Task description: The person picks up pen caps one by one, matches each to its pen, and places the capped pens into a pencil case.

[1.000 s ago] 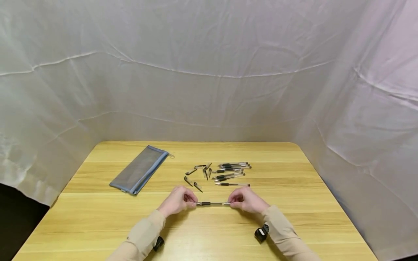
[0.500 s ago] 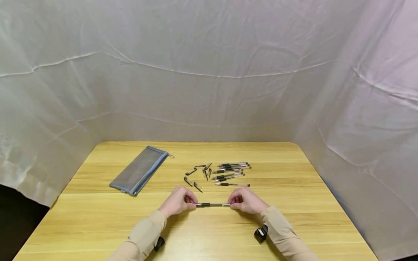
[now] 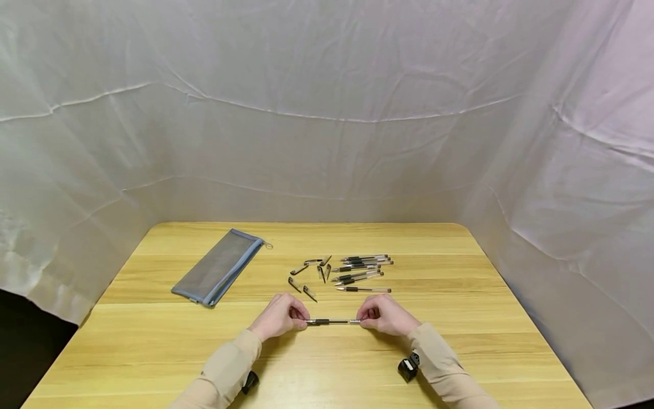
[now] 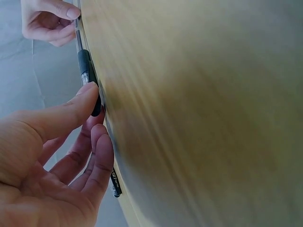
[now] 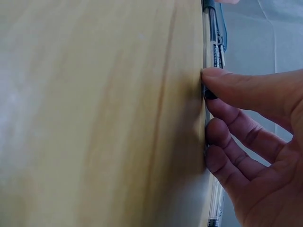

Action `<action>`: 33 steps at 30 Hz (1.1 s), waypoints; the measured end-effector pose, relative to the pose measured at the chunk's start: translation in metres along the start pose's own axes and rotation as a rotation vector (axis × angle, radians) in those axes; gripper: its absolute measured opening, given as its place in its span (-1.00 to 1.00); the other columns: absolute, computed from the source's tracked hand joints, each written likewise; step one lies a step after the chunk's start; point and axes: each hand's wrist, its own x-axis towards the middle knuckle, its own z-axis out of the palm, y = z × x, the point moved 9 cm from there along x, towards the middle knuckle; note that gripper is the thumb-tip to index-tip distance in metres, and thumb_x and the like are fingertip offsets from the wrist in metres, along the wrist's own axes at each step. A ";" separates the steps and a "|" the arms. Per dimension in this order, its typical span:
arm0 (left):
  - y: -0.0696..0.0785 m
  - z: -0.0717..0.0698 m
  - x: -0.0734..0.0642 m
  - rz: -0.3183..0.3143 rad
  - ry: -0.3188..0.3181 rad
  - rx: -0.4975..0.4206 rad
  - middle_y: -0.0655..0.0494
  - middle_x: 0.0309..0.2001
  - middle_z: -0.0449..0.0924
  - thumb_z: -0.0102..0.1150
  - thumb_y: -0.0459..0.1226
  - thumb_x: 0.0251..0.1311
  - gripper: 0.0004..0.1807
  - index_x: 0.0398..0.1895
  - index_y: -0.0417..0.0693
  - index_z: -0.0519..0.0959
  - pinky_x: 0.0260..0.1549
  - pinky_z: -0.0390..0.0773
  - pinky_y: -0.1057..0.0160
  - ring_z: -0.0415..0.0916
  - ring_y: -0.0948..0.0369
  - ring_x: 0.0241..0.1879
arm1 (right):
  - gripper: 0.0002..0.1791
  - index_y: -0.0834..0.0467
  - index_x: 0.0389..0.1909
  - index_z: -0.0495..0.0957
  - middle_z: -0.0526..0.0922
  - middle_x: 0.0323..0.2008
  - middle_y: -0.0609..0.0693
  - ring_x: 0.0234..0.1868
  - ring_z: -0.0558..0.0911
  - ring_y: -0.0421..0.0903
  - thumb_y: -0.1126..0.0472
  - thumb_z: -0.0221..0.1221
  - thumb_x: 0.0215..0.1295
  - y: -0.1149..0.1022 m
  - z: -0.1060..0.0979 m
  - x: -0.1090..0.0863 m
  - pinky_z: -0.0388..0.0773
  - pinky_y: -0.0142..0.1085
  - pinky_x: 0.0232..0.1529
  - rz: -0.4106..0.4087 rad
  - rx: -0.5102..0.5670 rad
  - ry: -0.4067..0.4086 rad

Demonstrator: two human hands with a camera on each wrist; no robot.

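Note:
A clear-barrelled gel pen (image 3: 337, 322) with a black grip lies crosswise between the two hands, close over the wooden table. My left hand (image 3: 278, 315) pinches its tip end, where a cap with a black clip (image 4: 96, 106) shows under the thumb in the left wrist view. At the other end, my right hand (image 3: 385, 314) pinches the black-ended tail between thumb and forefinger; a printed label (image 5: 215, 54) shows just beyond the thumb. Beyond the hands lie several uncapped gel pens (image 3: 364, 289), tips pointing left. Several loose pen caps (image 3: 309, 293) are scattered to their left.
A grey mesh zip pouch (image 3: 217, 267) with blue edging lies at the back left of the wooden table (image 3: 327, 375). Pale cloth sheeting (image 3: 327, 142) hangs around the table's back and sides. Each wrist carries a small black device (image 3: 409, 368).
The pen has shifted very slightly toward the person, both ends still pinched. The hands have barely moved; the pouch, loose caps and other pens stay where they were.

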 end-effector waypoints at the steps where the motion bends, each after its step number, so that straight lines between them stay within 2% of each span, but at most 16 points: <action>1: 0.000 0.000 0.000 0.000 0.002 0.002 0.05 -0.44 0.74 0.49 -0.46 -0.02 -0.90 -0.43 -0.19 0.74 -0.41 0.53 0.48 0.53 0.33 -0.46 | -0.89 0.13 -0.34 0.73 0.65 -0.38 -0.09 -0.38 0.46 -0.41 0.36 0.39 0.12 0.000 0.000 0.000 0.52 -0.50 -0.33 -0.001 0.000 0.001; 9: -0.002 0.001 0.000 -0.014 0.005 -0.003 0.07 -0.45 0.73 0.50 -0.46 -0.03 -0.90 -0.43 -0.18 0.74 -0.41 0.53 0.47 0.52 0.34 -0.46 | -0.88 0.13 -0.34 0.73 0.65 -0.38 -0.09 -0.38 0.46 -0.40 0.37 0.40 0.11 0.000 0.000 -0.001 0.51 -0.50 -0.33 0.005 0.013 0.006; 15: -0.011 0.000 0.000 -0.067 -0.011 -0.111 0.04 -0.35 0.71 0.49 -0.41 0.01 -0.80 -0.26 -0.25 0.72 -0.39 0.54 0.45 0.51 0.31 -0.41 | -0.83 0.19 -0.21 0.72 0.70 -0.29 0.00 -0.33 0.53 -0.35 0.27 0.39 0.16 0.010 -0.008 -0.004 0.55 -0.49 -0.27 0.051 0.121 0.010; 17: -0.014 -0.002 0.000 -0.079 -0.002 -0.143 0.01 -0.32 0.71 0.47 -0.39 0.05 -0.79 -0.22 -0.27 0.72 -0.38 0.55 0.44 0.52 0.29 -0.39 | -0.77 0.22 -0.15 0.70 0.72 -0.22 0.07 -0.29 0.56 -0.33 0.25 0.37 0.18 0.018 -0.017 -0.003 0.56 -0.49 -0.21 0.090 0.158 0.057; 21: -0.017 -0.007 -0.001 -0.082 0.031 -0.174 -0.05 -0.28 0.74 0.44 -0.39 0.09 -0.79 -0.19 -0.29 0.71 -0.37 0.57 0.44 0.56 0.28 -0.37 | -0.72 0.28 -0.07 0.67 0.72 -0.16 0.16 -0.24 0.59 -0.22 0.29 0.36 0.20 0.038 -0.041 -0.001 0.56 -0.47 -0.16 0.173 0.167 0.213; 25: -0.018 -0.009 -0.002 -0.082 0.046 -0.179 -0.07 -0.28 0.75 0.44 -0.41 0.09 -0.78 -0.19 -0.30 0.71 -0.37 0.57 0.45 0.57 0.29 -0.37 | -0.70 0.26 -0.06 0.68 0.70 -0.13 0.15 -0.17 0.59 -0.07 0.31 0.38 0.17 0.053 -0.055 0.003 0.56 -0.31 -0.10 0.256 0.134 0.312; 30: -0.017 -0.010 -0.002 -0.073 0.055 -0.182 -0.08 -0.30 0.74 0.44 -0.44 0.07 -0.80 -0.21 -0.33 0.71 -0.40 0.56 0.45 0.56 0.27 -0.38 | -0.69 0.22 -0.06 0.68 0.69 -0.02 0.16 0.00 0.63 0.09 0.31 0.40 0.14 0.060 -0.056 0.010 0.57 0.05 0.15 0.281 0.097 0.316; 33: -0.017 -0.011 -0.001 -0.067 0.057 -0.185 -0.09 -0.31 0.74 0.43 -0.45 0.07 -0.80 -0.22 -0.33 0.71 -0.41 0.56 0.46 0.55 0.28 -0.39 | -0.70 0.21 -0.09 0.69 0.69 -0.02 0.17 0.04 0.62 0.14 0.31 0.41 0.13 0.060 -0.055 0.013 0.52 0.14 0.21 0.268 0.083 0.312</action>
